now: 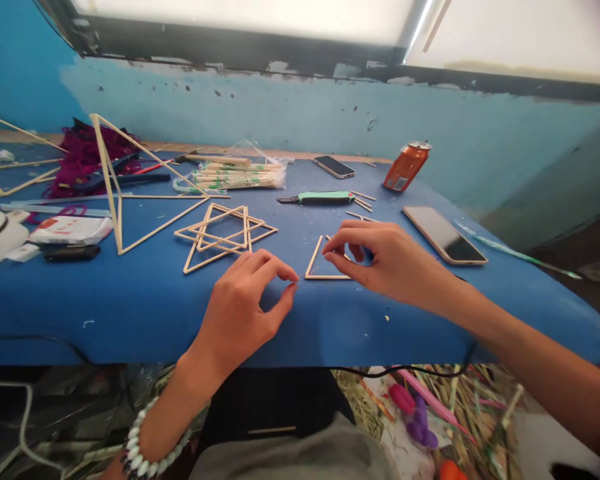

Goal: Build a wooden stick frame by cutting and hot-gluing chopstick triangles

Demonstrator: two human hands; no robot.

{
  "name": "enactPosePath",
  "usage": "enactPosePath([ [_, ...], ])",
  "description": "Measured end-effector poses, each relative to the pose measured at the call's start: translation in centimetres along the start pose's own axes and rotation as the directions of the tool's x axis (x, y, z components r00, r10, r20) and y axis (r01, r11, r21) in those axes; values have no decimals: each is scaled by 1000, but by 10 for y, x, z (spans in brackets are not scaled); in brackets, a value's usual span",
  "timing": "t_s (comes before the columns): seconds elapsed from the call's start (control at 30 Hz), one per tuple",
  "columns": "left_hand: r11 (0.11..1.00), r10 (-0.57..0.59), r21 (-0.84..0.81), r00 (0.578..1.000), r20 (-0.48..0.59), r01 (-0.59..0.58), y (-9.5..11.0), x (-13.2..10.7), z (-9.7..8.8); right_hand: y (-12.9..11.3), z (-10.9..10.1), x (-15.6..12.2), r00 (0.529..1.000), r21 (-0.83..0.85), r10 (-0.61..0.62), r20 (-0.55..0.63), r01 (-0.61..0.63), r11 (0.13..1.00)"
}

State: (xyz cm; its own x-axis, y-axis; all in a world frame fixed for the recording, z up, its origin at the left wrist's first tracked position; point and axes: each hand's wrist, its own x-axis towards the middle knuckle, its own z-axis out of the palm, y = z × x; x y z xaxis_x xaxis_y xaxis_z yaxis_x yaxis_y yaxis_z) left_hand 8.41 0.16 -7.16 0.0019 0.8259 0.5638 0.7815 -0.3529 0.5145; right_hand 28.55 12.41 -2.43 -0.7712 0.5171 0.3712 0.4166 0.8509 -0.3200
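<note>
My left hand (245,310) hovers above the blue table, thumb and index fingertips brought together in a pinch. Whatever is between them, if anything, is too small to make out. Just right of those fingertips lies a small triangle of thin wooden sticks (314,257), partly covered by my right hand (375,257). The right thumb and index finger are also pinched, over the triangle; their contents are hidden. Beyond my left hand rests a six-pointed star of wooden sticks (220,250), its nearest part close to my knuckles.
A large stick pyramid frame (116,220) stands at left. Farther back are packaged chopsticks (240,177), a green utility knife (325,197), loose sticks (364,203) and a phone (334,166). An orange can (407,167) leans at right, behind another phone (445,233). A cable (405,370) hangs along the front edge.
</note>
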Motion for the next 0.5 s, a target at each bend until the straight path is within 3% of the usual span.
enactPosePath([
  [0.1, 984, -2, 177, 999, 44, -6, 1, 10, 7, 6, 2, 5, 993, -26, -33, 114, 36, 999],
  [0.27, 975, 22, 218, 994, 107, -45, -3, 17, 14, 5, 8, 10, 973, -41, -35, 229, 46, 998],
  [0.5, 973, 48, 217, 987, 155, -82, -6, 17, 14, 5, 12, 9, 971, -21, -40, 235, 46, 999],
])
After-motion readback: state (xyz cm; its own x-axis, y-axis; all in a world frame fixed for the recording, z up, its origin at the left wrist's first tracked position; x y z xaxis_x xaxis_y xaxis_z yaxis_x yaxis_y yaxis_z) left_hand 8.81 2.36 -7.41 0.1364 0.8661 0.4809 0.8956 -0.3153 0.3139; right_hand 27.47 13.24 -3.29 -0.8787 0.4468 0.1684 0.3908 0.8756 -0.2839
